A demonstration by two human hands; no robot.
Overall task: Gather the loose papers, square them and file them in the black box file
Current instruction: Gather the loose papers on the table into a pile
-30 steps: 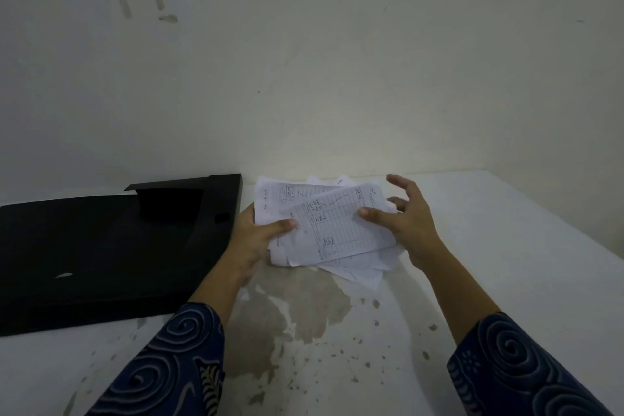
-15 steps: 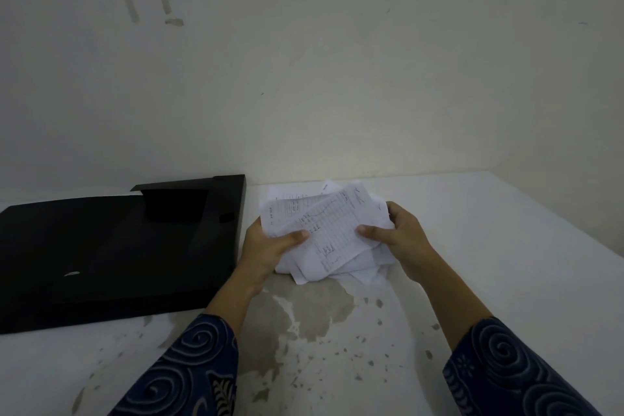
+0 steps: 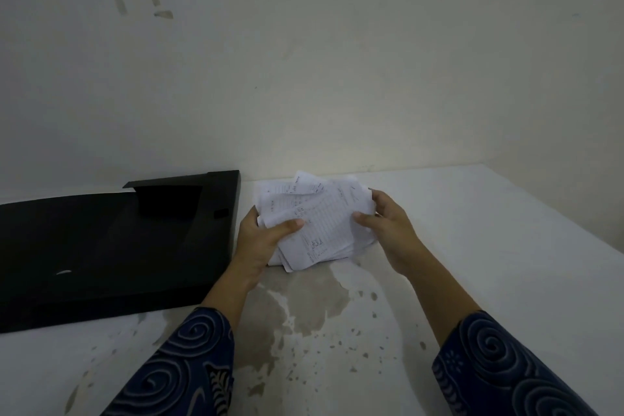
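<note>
Since a second ago the two hands have drawn closer together, bunching the fanned sheets into a tighter, thicker bundle. At the left the black box file (image 3: 111, 246) lies open and flat on the white surface (image 3: 506, 246), its far right corner just beside the bundle. The left hand (image 3: 261, 240) grips the bundle's left edge, thumb pressed across the top sheet, fingers hidden underneath. The loose papers (image 3: 320, 223) sit between both hands, uneven, with corners sticking out at the far side and the near edge resting on or just above the surface; I cannot tell which. The right hand (image 3: 388, 230) clasps the right edge, thumb on top. Patterned dark blue sleeves (image 3: 499, 365) cover both forearms
</note>
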